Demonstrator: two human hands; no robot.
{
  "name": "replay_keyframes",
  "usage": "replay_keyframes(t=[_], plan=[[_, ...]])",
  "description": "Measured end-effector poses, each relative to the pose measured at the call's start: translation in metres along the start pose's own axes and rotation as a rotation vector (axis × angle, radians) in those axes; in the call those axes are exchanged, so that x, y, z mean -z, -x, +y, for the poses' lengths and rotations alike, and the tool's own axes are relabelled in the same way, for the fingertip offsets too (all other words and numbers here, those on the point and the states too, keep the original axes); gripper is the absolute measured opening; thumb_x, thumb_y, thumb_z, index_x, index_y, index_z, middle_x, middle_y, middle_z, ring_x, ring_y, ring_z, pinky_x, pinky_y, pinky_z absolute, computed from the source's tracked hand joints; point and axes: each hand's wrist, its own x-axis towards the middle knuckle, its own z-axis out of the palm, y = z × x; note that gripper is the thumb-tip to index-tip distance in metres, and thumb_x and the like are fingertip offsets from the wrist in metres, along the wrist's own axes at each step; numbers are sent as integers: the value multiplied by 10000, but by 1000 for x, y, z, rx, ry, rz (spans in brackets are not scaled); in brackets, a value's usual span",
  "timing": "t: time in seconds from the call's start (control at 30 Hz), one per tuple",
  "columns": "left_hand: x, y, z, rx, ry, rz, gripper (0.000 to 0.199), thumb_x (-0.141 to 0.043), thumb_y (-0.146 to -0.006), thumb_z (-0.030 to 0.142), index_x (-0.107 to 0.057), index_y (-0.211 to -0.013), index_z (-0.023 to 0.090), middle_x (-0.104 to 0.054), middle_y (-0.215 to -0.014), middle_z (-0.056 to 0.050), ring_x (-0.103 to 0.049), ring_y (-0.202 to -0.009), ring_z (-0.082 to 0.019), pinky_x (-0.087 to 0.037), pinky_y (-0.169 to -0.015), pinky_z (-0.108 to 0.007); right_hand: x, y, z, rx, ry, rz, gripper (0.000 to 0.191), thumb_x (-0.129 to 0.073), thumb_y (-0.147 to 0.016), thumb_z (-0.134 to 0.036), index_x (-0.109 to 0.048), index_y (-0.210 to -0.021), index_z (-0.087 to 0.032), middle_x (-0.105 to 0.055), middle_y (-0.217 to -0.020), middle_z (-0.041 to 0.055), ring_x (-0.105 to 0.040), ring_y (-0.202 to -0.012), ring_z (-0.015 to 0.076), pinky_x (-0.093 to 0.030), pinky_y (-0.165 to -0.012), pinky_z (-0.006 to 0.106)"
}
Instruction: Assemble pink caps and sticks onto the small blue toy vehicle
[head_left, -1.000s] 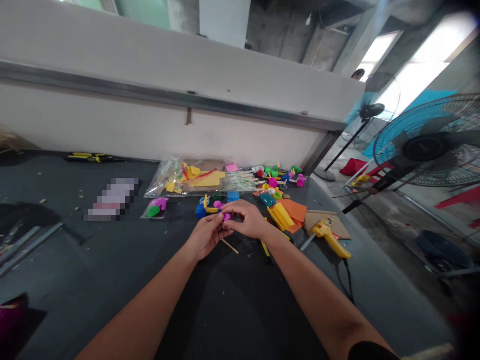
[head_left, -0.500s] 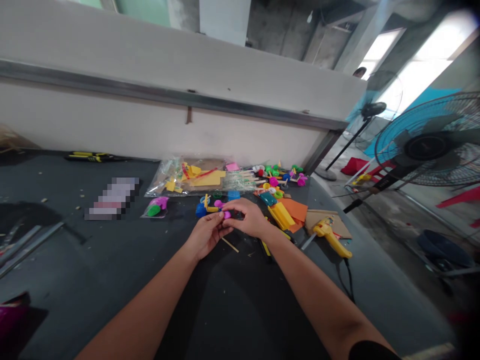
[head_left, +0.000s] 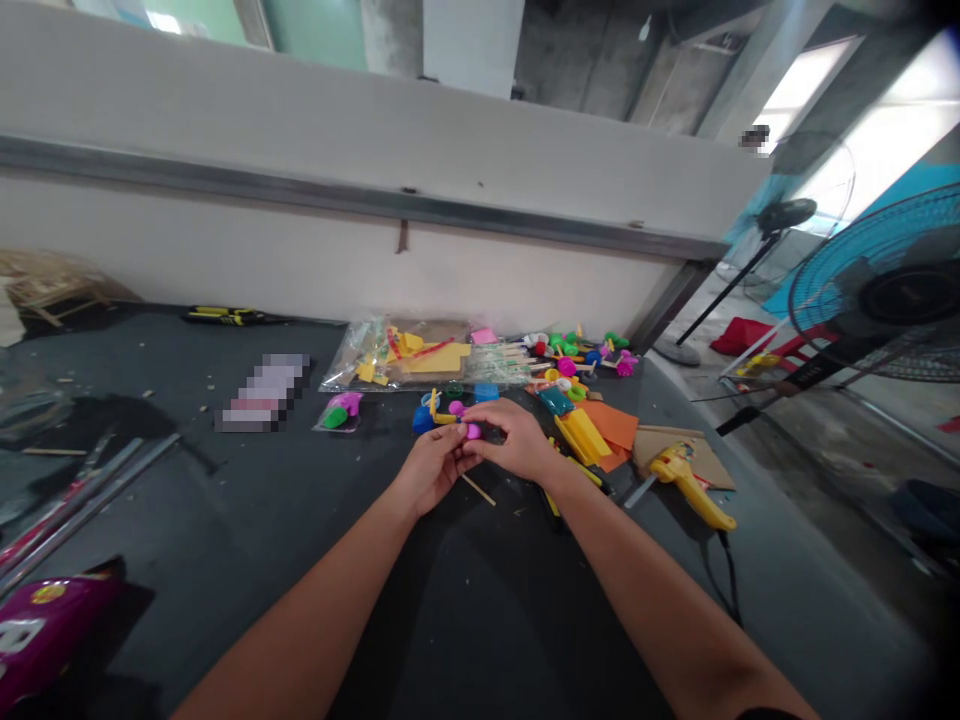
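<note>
"What's under you, and what's the room like?"

"I'm over a dark grey desk flecked with scraps. Behind it runs an off-white panel with a grey metal rail. Past that I see bare concrete, bright windows and, at right, a large black-bladed fan."

"And the grip?"

"My left grip has its thumb and fingers together, clamped on a small rounded magenta plastic piece. My right grip pinches that piece from the other side, thumb and forefinger curled in. The fingers hide part of it."

"Where exactly is the piece?"

"Between both hands, over the middle of the desk. A round blue plastic part sits just beyond my left fingers, and a thin wooden stick lies on the near side."

"Anything farther off?"

"A clear plastic bag with yellow pieces, toward the panel. A yellow glue gun lies well to the right, partly over brown cardboard."
</note>
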Motion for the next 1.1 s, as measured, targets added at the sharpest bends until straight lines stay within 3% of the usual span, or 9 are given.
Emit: replay_keyframes(t=[0.33,0.53,0.77,1.1], plan=[[1,0,0,5,-13,-11,72,-662,-754,139,-664,-817,105,-668,-703,-36,-635,-623,-102,-573,-682,-256,-5,0,1,-52,19,52,199,-679,-746,-249,-628,-938,-240,-668,-997,19,-581,-960,195,-430,-865,343],[0,0,0,-36,3,7,61,-675,-738,131,-661,-795,113,-662,-698,-18,-624,-607,-86,-564,-681,-236,-4,1,-1,-29,11,34,294,-680,-746,-262,-617,-1032,-250,-659,-1048,33,-574,-998,204,-421,-897,360],[-1,-1,-1,-43,12,33,66,-667,-739,115,-664,-805,107,-656,-672,-20,-618,-599,-87,-562,-683,-239,-4,1,-2,-8,15,44,204,-630,-778,-189,-640,-978,-234,-668,-1029,26,-579,-995,177,-424,-904,330],[-1,0,0,-52,8,33,71,-686,-734,147,-657,-790,113,-635,-646,-6,-605,-581,-80,-560,-654,-229,-2,1,-1,11,14,17,229,-598,-797,-214,-635,-1021,-247,-653,-1083,37,-574,-1025,187,-423,-919,357]])
